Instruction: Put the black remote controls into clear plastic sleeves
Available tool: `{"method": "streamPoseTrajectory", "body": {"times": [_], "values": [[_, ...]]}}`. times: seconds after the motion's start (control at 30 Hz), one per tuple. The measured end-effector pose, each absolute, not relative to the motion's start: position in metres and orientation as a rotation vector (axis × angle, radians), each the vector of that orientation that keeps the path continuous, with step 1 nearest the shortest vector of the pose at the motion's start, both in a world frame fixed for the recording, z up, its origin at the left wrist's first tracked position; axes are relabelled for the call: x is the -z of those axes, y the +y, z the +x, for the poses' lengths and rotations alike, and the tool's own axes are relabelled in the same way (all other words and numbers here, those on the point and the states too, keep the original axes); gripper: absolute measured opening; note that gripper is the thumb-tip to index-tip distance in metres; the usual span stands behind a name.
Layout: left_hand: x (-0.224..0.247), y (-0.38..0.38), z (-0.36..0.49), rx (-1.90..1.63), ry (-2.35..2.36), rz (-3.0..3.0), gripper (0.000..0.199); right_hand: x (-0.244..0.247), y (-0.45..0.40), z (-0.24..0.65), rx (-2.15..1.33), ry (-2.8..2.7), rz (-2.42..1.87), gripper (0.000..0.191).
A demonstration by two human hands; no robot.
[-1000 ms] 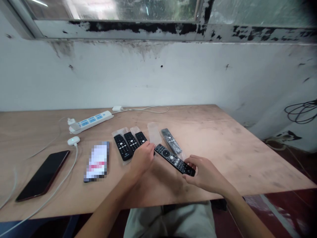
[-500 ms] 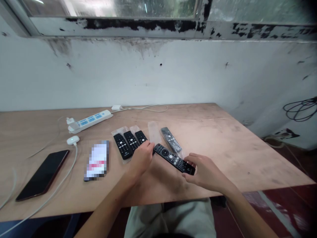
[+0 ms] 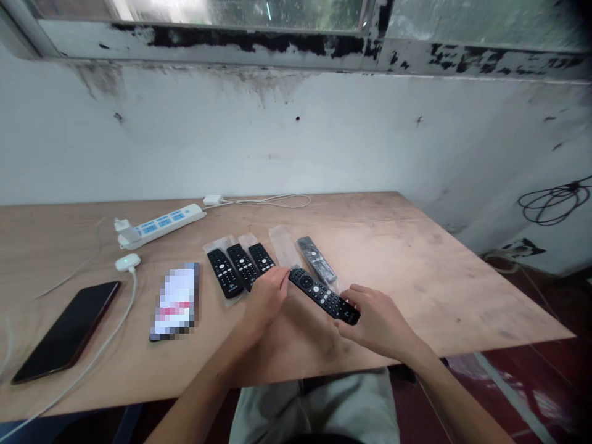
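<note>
Remote (image 3: 319, 295) slants btwn our hands over the table (image 3: 416, 271), buttons up: our R hand (image 3: 372, 316) has thumb + fingers closed on its near end; our L hand (image 3: 267, 296) is bunched at the far end, can't tell if gripping. Just past L hand we've 3 bagged remotes (image 3: 242, 264), w/ a wrapped one (image 3: 316, 258) beyond.

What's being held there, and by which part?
A remote: the right hand grips its near end. The left hand is at the far end, grip unclear.
</note>
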State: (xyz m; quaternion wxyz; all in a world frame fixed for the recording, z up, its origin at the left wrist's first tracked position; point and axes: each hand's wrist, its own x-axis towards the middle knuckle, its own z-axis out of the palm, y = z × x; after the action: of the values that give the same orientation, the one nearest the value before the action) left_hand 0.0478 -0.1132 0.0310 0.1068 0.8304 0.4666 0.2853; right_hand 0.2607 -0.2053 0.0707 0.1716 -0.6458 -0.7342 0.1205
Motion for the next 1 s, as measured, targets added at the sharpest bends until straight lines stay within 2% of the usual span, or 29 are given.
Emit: {"method": "streamPoseTrajectory", "body": {"times": [0.4,0.6,0.83,0.9,1.0], "values": [[-0.021,-0.128,0.07,-0.751,1.144,2.511,0.023,-0.065,-0.195,0.235,-0.319,-1.941,-1.898,0.012],[-0.032,-0.139,0.076,-0.77,1.052,2.341,0.02,-0.061,-0.187,0.229,-0.308,-1.847,-1.948,0.02],[-0.038,-0.134,0.062,-0.809,1.093,2.223,0.02,-0.077,-0.197,0.247,-0.781,-1.921,-1.647,0.019],[-0.04,-0.134,0.059,-0.806,1.093,2.216,0.02,-0.078,-0.199,0.253,-0.852,-1.911,-1.575,0.023],[-0.043,-0.135,0.057,-0.808,1.078,2.217,0.019,-0.074,-0.2,0.257,-0.771,-1.899,-1.532,0.039]]}}
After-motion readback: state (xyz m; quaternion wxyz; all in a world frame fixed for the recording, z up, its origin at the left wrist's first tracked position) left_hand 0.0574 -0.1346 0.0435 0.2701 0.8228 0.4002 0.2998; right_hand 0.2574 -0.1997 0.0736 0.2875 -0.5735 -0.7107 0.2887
